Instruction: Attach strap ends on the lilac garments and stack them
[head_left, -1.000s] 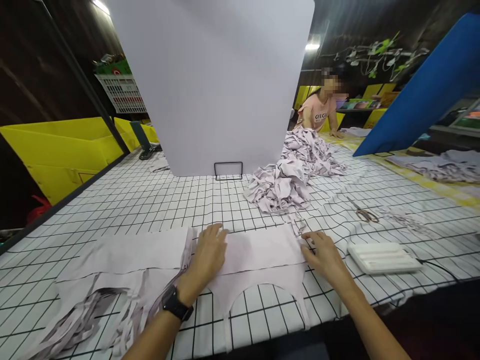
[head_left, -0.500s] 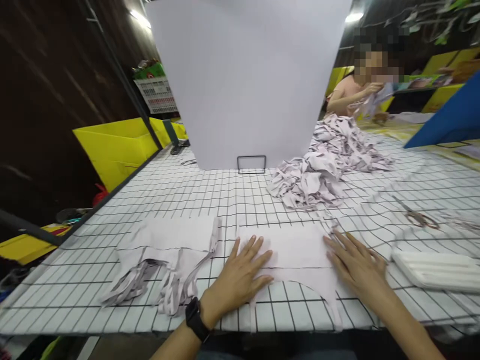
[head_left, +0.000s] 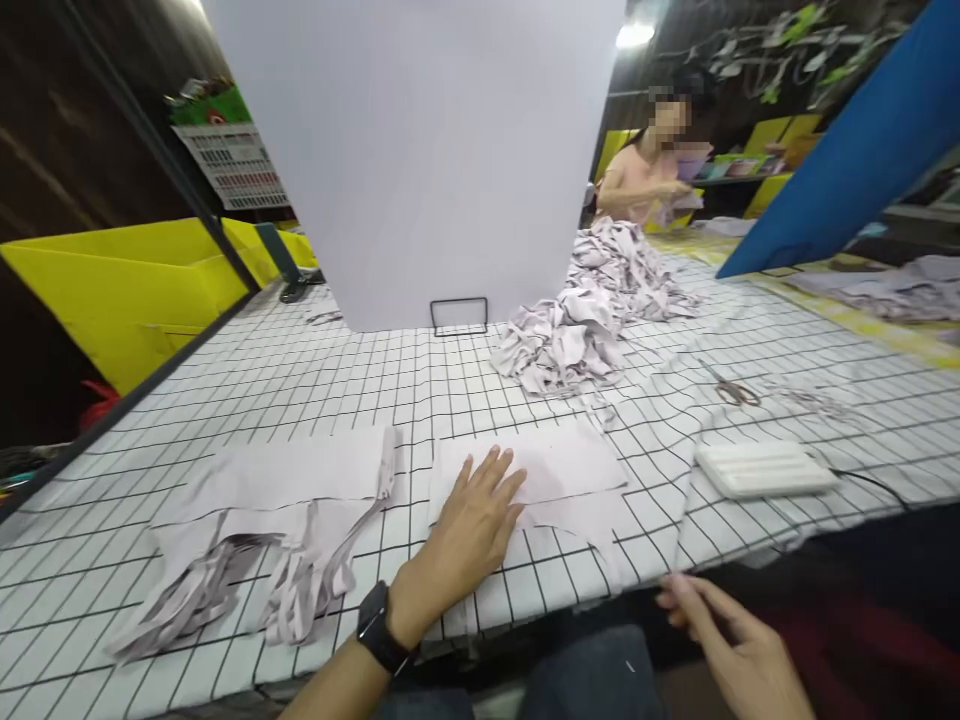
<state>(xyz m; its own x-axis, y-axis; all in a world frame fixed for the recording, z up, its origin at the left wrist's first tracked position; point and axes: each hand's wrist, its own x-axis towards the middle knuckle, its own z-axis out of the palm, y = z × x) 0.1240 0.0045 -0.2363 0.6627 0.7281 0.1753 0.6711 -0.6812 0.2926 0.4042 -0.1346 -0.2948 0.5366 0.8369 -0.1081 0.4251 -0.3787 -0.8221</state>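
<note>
My left hand (head_left: 480, 515) lies flat, fingers spread, on the left part of a pale pink-white fabric piece (head_left: 570, 465). This piece has a straight seam across it, a curved lower edge and a narrow strap hanging down at its right. At the table's front edge, off the fabric, is my right hand (head_left: 724, 630), its thumb and fingers pinched together; what they hold, if anything, I cannot make out. Left of the fabric piece lies a stack of similar pieces (head_left: 300, 470), their straps bunched toward me.
A crumpled heap of pale fabric (head_left: 562, 340) lies behind, near an upright white board (head_left: 420, 160). Scissors (head_left: 731, 388) and a white corded device (head_left: 765, 468) rest on the right of the grid-patterned table cover (head_left: 360, 375). A co-worker (head_left: 637, 185) handles fabric beyond.
My right hand has left the fabric piece and moved down to the table's front edge, its fingers closing. The left hand stays on the fabric. The view has turned right.
</note>
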